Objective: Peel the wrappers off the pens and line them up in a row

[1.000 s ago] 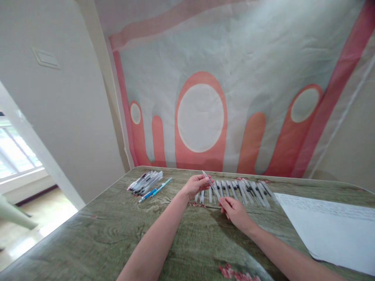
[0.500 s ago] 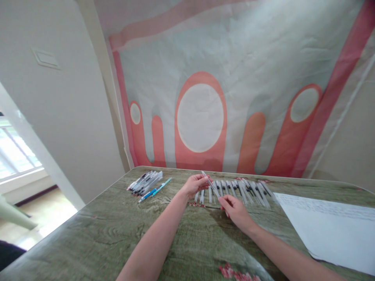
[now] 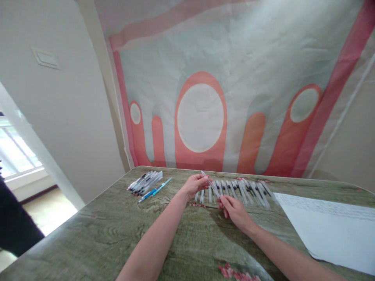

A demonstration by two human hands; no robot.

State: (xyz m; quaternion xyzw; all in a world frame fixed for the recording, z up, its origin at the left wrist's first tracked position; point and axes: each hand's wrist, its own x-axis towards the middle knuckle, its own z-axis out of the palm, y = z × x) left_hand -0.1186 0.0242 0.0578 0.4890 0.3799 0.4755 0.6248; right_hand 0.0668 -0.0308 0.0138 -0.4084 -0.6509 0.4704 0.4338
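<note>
A slim clear pen (image 3: 213, 187) slants between my two hands above the table. My left hand (image 3: 195, 186) pinches its upper part between thumb and fingers. The lower end is in the closed fingers of my right hand (image 3: 233, 207), which hide its tip. Just behind and to the right lies a row of clear pens (image 3: 234, 189) with dark parts, set side by side; my left hand is over the row's left end. Whether the held pen is one piece or two is too fine to tell.
A pile of clear pens (image 3: 148, 182) lies at the table's back left, with a blue pen (image 3: 147, 195) and a teal pen (image 3: 162, 186) beside it. A sheet of paper with writing (image 3: 336, 230) lies on the right. Behind the table stands a patterned wall covering (image 3: 202, 50). Something dark (image 3: 17, 218) shows at far left.
My right hand has shifted very slightly left and up along the pen. At the far left edge, the dark shape has grown larger, covering the green leg seen before.
</note>
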